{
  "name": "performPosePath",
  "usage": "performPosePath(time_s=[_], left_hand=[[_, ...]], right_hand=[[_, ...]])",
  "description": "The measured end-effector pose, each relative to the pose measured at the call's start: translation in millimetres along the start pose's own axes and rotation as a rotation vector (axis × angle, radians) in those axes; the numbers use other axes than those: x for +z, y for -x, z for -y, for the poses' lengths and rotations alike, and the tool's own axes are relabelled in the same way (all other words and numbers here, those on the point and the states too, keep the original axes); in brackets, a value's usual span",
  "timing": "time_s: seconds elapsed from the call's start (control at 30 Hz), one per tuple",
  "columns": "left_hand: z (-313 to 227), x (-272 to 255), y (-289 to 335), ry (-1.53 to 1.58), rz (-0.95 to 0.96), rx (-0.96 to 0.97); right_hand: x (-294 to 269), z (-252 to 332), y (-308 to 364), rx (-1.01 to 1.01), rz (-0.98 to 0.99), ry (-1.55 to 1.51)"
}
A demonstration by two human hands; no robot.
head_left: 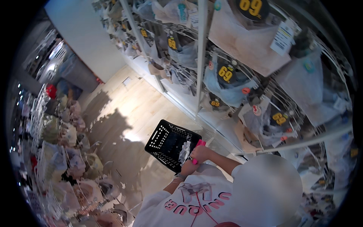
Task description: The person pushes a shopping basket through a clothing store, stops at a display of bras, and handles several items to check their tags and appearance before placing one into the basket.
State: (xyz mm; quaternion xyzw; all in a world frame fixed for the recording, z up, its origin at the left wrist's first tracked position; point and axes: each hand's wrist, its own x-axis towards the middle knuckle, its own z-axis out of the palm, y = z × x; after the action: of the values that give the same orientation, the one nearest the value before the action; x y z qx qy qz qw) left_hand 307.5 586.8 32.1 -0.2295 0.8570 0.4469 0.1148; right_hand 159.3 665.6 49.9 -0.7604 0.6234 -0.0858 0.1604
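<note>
Head view: clasping pink handle (200, 143) with right hand (200, 153); unable to tell closure of left hand (188, 167) just beside; at ten o'clock, black basket (157, 140), probably light and stiff, best held by handle; at one o'clock, hanging garments (245, 43).

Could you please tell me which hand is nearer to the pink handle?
Right: the right hand grips the pink handle; the left hand is beside its lower end, contact unclear.
</note>
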Motion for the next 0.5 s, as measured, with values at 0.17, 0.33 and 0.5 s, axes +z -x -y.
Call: performPosePath(time_s=[0.17,0.33,0.5], left_hand=[[10,-45,2,-0.1,-0.132,-0.113],[25,-88,-11,-0.206,-0.222,-0.275],[40,-126,-33,-0.261,-0.301,-0.306]], right_hand=[[-11,-2,-48,-0.003,-0.111,-0.052],[-42,-2,-99,0.077,-0.075,-0.091],[-36,-28,-149,0.091,-0.034,-0.052]])
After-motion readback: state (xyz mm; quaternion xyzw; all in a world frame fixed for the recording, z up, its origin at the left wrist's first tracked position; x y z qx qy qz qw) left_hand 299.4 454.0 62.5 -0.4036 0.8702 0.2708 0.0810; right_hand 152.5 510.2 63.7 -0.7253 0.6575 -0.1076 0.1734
